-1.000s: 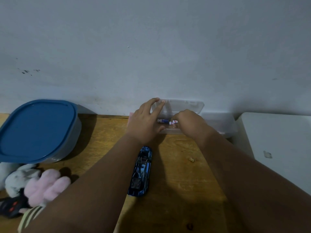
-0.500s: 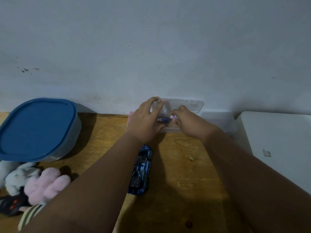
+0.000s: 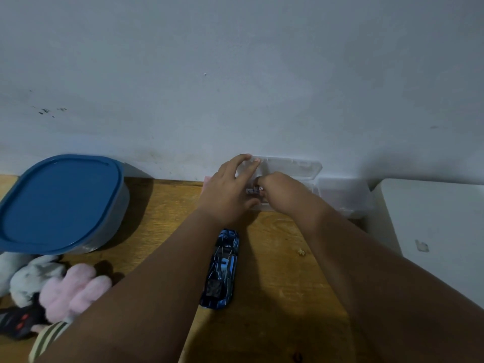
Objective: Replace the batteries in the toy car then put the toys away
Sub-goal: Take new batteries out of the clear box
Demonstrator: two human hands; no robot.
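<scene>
Both forearms reached forward across the wooden table [image 3: 162, 205] to a clear plastic case [image 3: 340, 197] set against the base of the wall [image 3: 235, 74]. The left hand [image 3: 227, 195] lay against the case's left end, its fingers [image 3: 242, 159] stretched up onto the edge of the raised transparent lid [image 3: 290, 166], the thumb tucked low by the front rim. The right hand [image 3: 282, 192] was curled, knuckles up, its fingertips drawn together over a small battery [image 3: 252, 190] lying at the case's left part; whether it actually pinched the battery or only touched it could not be told, as the fingertips were hidden behind the hand itself. The 2 hands sat just beside each other, almost touching over the battery.

The toy car [image 3: 221, 268], blue with black markings, lay on the table between the 2 forearms, lengthwise toward the wall, near the hands but touched by neither.

At the left of the table stood a container with a blue lid [image 3: 60, 203], closed. In front of it, at the table's near left edge, lay a pink plush toy [image 3: 76, 292] and a grey plush toy [image 3: 34, 276] touching each other, with a dark remote control [image 3: 18, 323] carrying red buttons just below them. A small pale crumb [image 3: 301, 252] sat on the wood right of the car. A white surface [image 3: 432, 231] adjoined the table on the right. The wall was plain pale blue-grey with a few dark smudges at the left.
</scene>
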